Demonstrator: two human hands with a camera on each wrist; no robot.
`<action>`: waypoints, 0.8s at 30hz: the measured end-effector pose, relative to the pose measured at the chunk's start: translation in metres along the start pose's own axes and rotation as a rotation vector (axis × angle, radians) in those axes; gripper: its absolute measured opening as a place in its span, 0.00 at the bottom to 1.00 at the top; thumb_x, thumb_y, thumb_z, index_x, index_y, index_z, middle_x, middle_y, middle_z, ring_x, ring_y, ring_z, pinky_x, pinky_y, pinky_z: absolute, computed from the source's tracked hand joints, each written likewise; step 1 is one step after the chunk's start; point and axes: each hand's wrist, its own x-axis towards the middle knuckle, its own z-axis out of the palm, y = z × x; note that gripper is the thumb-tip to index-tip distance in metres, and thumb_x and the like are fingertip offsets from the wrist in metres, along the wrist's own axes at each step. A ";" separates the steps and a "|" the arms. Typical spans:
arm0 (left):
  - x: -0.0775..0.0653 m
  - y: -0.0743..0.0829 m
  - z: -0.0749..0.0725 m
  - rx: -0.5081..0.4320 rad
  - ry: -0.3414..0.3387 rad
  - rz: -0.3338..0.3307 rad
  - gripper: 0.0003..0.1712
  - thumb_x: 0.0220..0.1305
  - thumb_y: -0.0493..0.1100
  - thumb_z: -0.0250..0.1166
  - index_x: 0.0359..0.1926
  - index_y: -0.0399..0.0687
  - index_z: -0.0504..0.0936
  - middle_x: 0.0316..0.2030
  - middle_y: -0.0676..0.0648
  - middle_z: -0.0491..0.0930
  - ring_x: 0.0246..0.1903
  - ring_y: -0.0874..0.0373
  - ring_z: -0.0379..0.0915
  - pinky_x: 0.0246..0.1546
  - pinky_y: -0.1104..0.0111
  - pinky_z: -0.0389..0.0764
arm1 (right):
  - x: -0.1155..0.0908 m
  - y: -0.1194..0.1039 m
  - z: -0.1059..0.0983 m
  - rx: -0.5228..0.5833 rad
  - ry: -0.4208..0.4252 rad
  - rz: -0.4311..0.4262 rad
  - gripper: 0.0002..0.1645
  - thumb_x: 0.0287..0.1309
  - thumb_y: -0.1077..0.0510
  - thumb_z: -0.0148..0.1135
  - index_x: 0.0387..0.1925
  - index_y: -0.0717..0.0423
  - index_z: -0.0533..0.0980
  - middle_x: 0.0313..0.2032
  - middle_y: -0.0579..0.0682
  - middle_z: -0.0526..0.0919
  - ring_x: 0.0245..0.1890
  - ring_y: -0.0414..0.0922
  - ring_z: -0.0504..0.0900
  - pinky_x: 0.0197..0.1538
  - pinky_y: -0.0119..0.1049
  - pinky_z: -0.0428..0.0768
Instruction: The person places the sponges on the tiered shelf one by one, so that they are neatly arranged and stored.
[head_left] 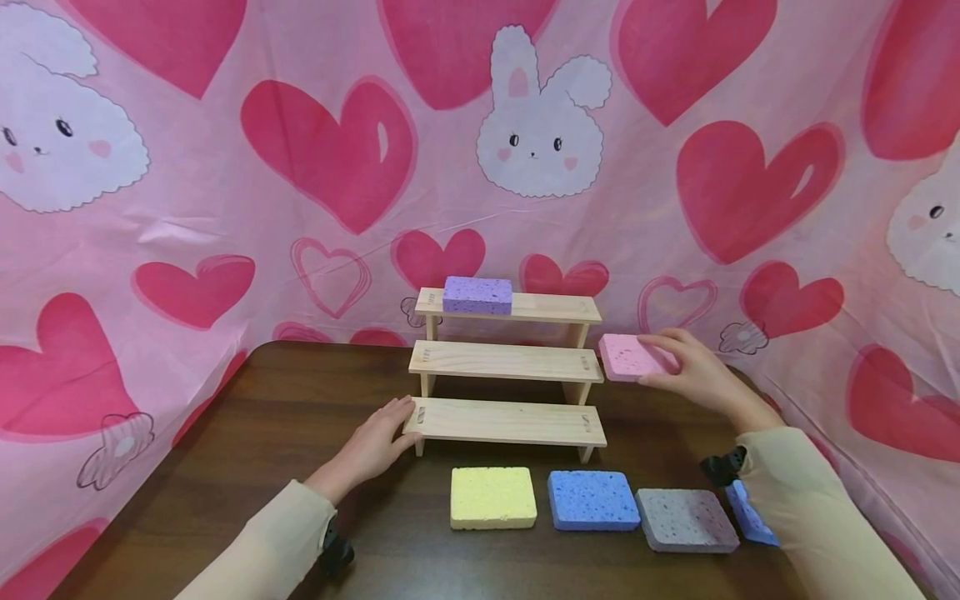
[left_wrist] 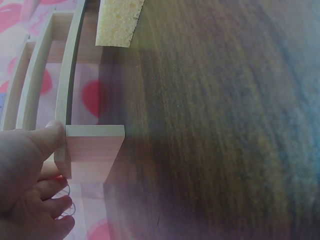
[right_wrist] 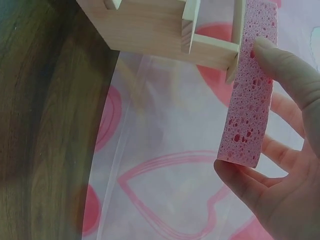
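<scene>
My right hand (head_left: 693,377) holds a pink sponge (head_left: 628,357) in the air by the right end of a three-tier wooden shelf (head_left: 506,362). Thumb and fingers pinch the sponge's edges in the right wrist view, where its porous narrow side (right_wrist: 247,95) faces the camera. At the shelf's left side, my left hand (head_left: 375,442) grips the end of the lowest step (head_left: 510,419). The left wrist view has the thumb on the step's edge (left_wrist: 66,100) and the fingers curled beyond it. A purple sponge (head_left: 477,296) lies on the top step, toward the left.
On the brown table (head_left: 300,392), a yellow sponge (head_left: 492,498), a blue sponge (head_left: 593,501) and a grey sponge (head_left: 686,521) lie in front of the shelf. Another blue sponge (head_left: 750,515) is partly hidden by the right sleeve. A pink heart-patterned cloth (head_left: 330,250) hangs behind.
</scene>
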 end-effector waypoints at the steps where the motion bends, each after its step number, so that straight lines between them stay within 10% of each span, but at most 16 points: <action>1: 0.000 0.000 0.000 0.001 0.001 0.001 0.30 0.60 0.43 0.63 0.60 0.31 0.67 0.61 0.33 0.63 0.62 0.38 0.54 0.60 0.48 0.56 | 0.001 -0.001 0.000 -0.003 0.003 -0.005 0.41 0.46 0.49 0.71 0.60 0.62 0.68 0.53 0.63 0.65 0.50 0.59 0.66 0.52 0.64 0.63; 24: -0.002 0.002 -0.002 -0.013 -0.007 -0.004 0.31 0.60 0.43 0.63 0.60 0.31 0.67 0.61 0.33 0.63 0.62 0.38 0.54 0.60 0.48 0.56 | 0.021 -0.018 0.002 -0.015 0.013 -0.068 0.39 0.44 0.53 0.73 0.58 0.63 0.70 0.52 0.61 0.67 0.49 0.57 0.67 0.53 0.61 0.65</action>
